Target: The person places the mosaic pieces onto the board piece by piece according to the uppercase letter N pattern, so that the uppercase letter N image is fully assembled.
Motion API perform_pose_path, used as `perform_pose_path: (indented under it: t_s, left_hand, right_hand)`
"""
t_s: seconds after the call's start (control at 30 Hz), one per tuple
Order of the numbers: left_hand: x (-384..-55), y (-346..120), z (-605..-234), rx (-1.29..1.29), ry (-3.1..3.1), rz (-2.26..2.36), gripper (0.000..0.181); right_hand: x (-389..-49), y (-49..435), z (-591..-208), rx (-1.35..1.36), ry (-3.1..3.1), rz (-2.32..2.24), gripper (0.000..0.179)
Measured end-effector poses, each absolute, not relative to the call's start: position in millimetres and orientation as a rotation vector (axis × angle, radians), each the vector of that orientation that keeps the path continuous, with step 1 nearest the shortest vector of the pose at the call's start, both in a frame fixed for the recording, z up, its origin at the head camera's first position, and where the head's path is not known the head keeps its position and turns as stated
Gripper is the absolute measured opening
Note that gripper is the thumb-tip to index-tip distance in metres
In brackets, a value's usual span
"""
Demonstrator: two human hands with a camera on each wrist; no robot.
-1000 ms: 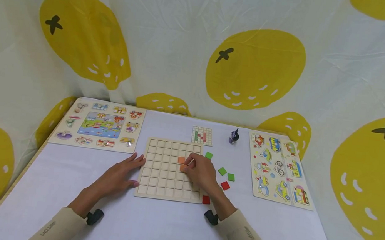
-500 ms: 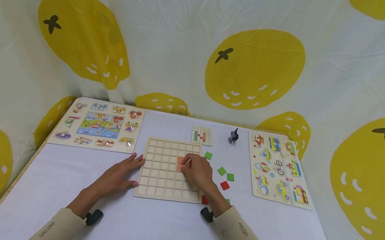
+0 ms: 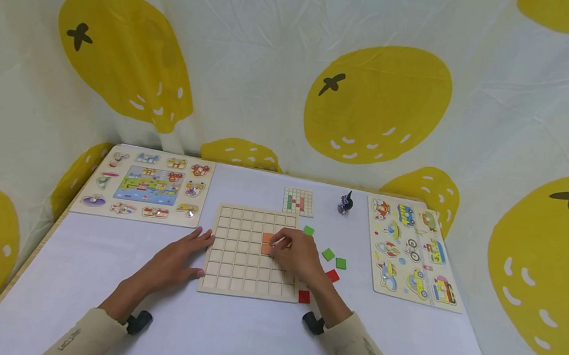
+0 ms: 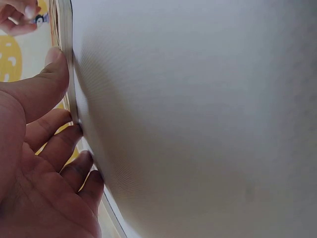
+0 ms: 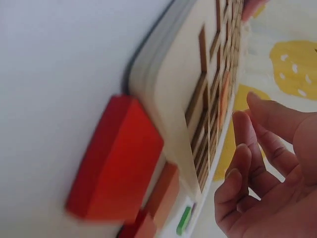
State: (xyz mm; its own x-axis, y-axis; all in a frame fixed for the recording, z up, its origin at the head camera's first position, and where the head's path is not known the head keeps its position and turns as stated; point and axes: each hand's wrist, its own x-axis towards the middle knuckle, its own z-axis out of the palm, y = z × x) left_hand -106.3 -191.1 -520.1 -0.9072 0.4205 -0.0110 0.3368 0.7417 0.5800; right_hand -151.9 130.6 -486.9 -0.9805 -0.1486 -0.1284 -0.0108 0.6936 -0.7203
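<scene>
A square wooden grid board (image 3: pixel 236 253) lies on the table, with two orange tiles (image 3: pixel 267 249) set one below the other in its cells. My left hand (image 3: pixel 176 261) rests at the board's left edge, its thumb and fingertips against the rim. Over the right part of the grid is my right hand (image 3: pixel 300 255), thumb and forefinger beside the orange tiles. In the right wrist view, nothing shows between the loosely bent fingers of that right hand (image 5: pixel 272 163). A red tile (image 5: pixel 116 163) lies against the board's near corner there.
Right of the board lie loose green tiles (image 3: pixel 328 254) and red tiles (image 3: pixel 304 297). Behind it are a small pattern card (image 3: pixel 298 202) and a dark figurine (image 3: pixel 346 202). Picture peg puzzles stand at the left (image 3: pixel 88 187) and right (image 3: pixel 401 251).
My right hand has shifted slightly left, then back right. The lower orange tile, under its fingertips before, now sits in the cell below the other. My left hand has stayed put.
</scene>
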Motion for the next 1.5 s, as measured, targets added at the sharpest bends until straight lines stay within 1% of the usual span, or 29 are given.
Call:
perform_pose_path:
  t_s: [0.17, 0.4, 0.73, 1.2, 1.5]
  left_hand:
    - [-105.5, -191.5, -519.3, 0.615, 2.8, 0.899, 0.087]
    - [-105.0, -191.7, -518.6, 0.631, 2.803, 0.897, 0.087]
    - [-105.7, -191.8, -518.1, 0.651, 2.796, 0.917, 0.086]
    - [-105.1, -188.3, -514.2, 0.631, 2.797, 0.898, 0.085]
    - [-103.9, -187.9, -512.3, 0.606, 2.796, 0.881, 0.087]
  right_hand:
    - [-143.2, 148.3, -481.8, -0.149, 2.725, -1.202, 0.015]
    - [-130.7, 171.2, -481.2, -0.032, 2.721, -1.135, 0.021]
    - [-113.5, 194.9, -487.2, 0.057, 2.791, -0.977, 0.021]
    - [-110.7, 196.5, -493.9, 0.046, 2.837, -0.845, 0.018]
    - [-112.8, 194.5, -493.1, 0.039, 2.826, -0.946, 0.015]
